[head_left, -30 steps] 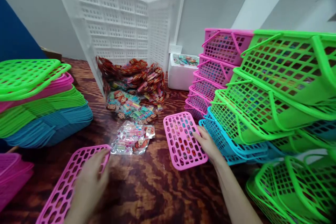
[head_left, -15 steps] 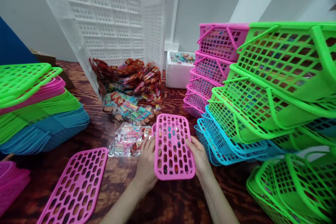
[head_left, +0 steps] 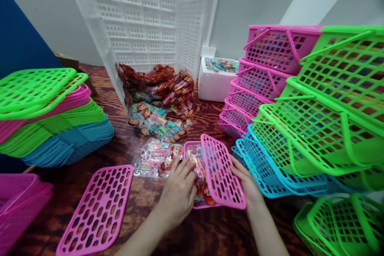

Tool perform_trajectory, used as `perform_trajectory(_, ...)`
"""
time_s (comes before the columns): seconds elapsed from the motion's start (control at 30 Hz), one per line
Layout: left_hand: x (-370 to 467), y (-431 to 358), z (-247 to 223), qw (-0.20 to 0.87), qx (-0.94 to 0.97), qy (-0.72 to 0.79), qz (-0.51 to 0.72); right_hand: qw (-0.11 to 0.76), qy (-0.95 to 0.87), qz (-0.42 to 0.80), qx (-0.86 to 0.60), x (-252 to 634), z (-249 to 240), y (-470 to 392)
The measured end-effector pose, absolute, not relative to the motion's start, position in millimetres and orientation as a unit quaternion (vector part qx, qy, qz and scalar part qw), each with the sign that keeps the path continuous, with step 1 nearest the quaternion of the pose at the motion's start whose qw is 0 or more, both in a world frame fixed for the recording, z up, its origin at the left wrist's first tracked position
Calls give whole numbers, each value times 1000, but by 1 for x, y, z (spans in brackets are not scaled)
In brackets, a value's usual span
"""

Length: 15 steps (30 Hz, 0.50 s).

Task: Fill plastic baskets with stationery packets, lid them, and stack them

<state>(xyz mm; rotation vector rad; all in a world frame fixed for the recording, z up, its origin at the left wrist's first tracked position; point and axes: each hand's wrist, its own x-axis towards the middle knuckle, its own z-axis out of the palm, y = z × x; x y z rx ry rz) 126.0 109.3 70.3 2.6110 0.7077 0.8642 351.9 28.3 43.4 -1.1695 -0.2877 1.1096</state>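
Note:
My right hand (head_left: pixel 246 182) grips a pink perforated lid (head_left: pixel 223 172) by its right edge and holds it tilted over the right part of a pink basket (head_left: pixel 186 147). Small colourful packets (head_left: pixel 196 159) fill the basket, showing left of the lid. My left hand (head_left: pixel 179 187) rests with bent, slightly spread fingers at the basket's left side, its fingertips over the packets. Whether those fingers pinch anything is unclear. Clear bags of pink items (head_left: pixel 157 157) lie just left of the basket. A second pink lid (head_left: pixel 97 208) lies flat at the left.
A tipped white crate (head_left: pixel 141 28) spills packets (head_left: pixel 168 88) onto the table. Nested green, pink and blue baskets (head_left: pixel 66 136) stand left. Filled pink baskets (head_left: pixel 267 74) and green baskets (head_left: pixel 318 116) are stacked right. Behind is a white foam box (head_left: pixel 213 86).
The lid has tilted and shifted right with my right hand, uncovering packets in the basket. My left hand has moved onto the basket's left part. The view has shifted somewhat.

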Motion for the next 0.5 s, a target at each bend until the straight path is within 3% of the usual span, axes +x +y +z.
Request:
perform_trajectory(0.17, 154, 102, 89, 174, 931, 237, 216, 683, -127, 507, -510, 350, 35, 24)
perform_trajectory(0.33, 176, 99, 81, 123, 957, 243, 103, 679, -111, 513, -514, 353, 27, 20)
perform_trajectory(0.5, 172, 104, 59, 120, 961, 212, 127, 678, -105, 521, -508, 350, 37, 21)
